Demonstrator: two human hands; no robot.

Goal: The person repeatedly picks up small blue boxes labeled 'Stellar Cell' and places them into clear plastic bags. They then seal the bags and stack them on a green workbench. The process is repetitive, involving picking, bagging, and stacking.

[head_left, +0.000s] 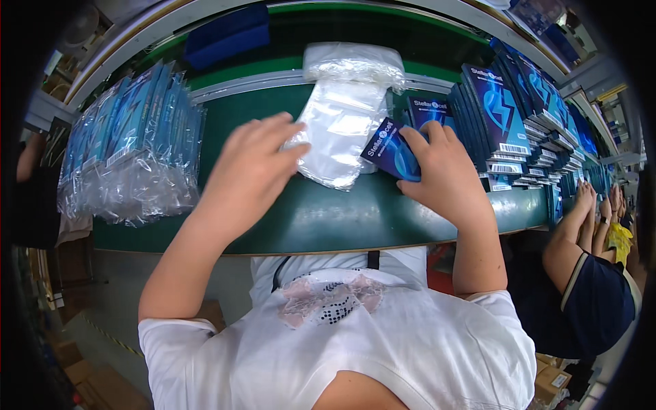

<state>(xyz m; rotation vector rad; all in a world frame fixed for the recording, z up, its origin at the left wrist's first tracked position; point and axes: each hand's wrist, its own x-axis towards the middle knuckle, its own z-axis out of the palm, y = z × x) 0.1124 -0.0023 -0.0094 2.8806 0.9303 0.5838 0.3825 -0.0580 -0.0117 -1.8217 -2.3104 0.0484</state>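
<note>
A stack of clear plastic bags (342, 130) lies on the green table in front of me. My left hand (256, 160), somewhat blurred, is at the stack's left edge, with a bit of the top bag between its thumb and fingers. In my right hand (441, 167) is a flat dark-blue box (391, 152) with a light-blue design, gripped by its right side. The box is tilted, and its left corner overlaps the right edge of the bags.
Bagged blue boxes (133, 137) stand in a row at the left. Stacks of unbagged boxes (495, 113) fill the right side. A rolled plastic bundle (352, 63) and a blue bin (227, 35) are at the back. Another person's arm (570, 215) is at the far right.
</note>
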